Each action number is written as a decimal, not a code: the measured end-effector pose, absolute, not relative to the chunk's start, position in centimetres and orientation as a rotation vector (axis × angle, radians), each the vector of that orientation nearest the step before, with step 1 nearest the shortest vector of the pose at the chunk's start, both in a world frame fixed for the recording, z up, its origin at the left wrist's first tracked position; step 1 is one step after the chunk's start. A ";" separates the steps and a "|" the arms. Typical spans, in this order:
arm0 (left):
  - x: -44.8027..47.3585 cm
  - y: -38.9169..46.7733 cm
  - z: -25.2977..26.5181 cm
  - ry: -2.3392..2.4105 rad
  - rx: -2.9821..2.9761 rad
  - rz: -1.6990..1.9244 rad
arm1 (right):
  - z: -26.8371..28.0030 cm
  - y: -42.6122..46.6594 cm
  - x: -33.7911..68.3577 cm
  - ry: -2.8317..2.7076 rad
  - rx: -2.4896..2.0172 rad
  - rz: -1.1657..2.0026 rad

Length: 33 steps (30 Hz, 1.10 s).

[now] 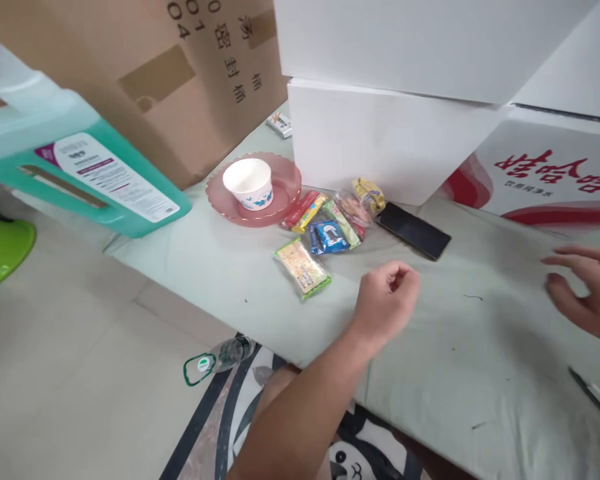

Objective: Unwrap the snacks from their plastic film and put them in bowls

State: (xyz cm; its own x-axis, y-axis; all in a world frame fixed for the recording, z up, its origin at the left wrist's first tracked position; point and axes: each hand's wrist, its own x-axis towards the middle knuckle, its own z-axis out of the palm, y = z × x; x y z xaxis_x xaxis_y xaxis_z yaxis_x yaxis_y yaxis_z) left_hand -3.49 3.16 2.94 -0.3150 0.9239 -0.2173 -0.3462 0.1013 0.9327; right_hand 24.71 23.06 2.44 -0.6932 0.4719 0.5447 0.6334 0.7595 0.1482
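Observation:
My left hand (387,297) is curled into a loose fist just above the table cloth, and nothing shows in it. In front of it lies a group of wrapped snacks: a yellow-and-green cracker packet (304,268), a blue packet (329,237), a red-and-yellow packet (306,211), a clear-wrapped snack (353,207) and a yellow wrapper (369,195). A dark phone (414,231) lies beyond my fist, apart from it. At the right edge my right hand (587,290) hovers over the cloth, fingers apart, holding nothing; part of it is out of view.
A white paper bowl (249,183) stands in a pink scalloped plate (287,177). Left is a green liquid jug (110,180). A cardboard box (180,120) and white boxes (365,133) line the back. A pen (595,397) lies at right; a plastic bottle (230,353) is below the table edge.

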 end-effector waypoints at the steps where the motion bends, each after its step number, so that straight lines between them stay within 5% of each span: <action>1: -4.5 2.8 3.0 1.275 0.617 1.540 | 3.1 21.7 21.5 -2.563 -0.611 -0.455; 6: -9.4 0.9 2.9 1.269 0.351 1.877 | 6.0 16.6 2.4 -2.592 -0.068 -0.304; 15: -15.6 -0.9 2.0 1.250 0.076 2.086 | 4.5 14.6 -20.1 -3.076 0.156 -0.091; 26: -17.0 -0.8 2.0 1.116 -0.059 2.182 | 4.5 13.3 -19.3 -3.182 0.006 -0.331; 33: -16.6 -1.4 3.3 1.131 -0.302 2.584 | 8.9 11.8 -9.9 -2.815 -0.001 -0.364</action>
State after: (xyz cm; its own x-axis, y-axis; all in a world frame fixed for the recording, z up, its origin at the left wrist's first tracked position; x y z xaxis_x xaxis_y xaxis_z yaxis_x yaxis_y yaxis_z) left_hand -16.56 -1.44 3.31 -0.9317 0.1903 -0.3095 -0.3565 -0.6432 0.6777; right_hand -9.91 11.85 8.89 -0.9545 -0.0378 0.2958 0.0388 0.9678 0.2487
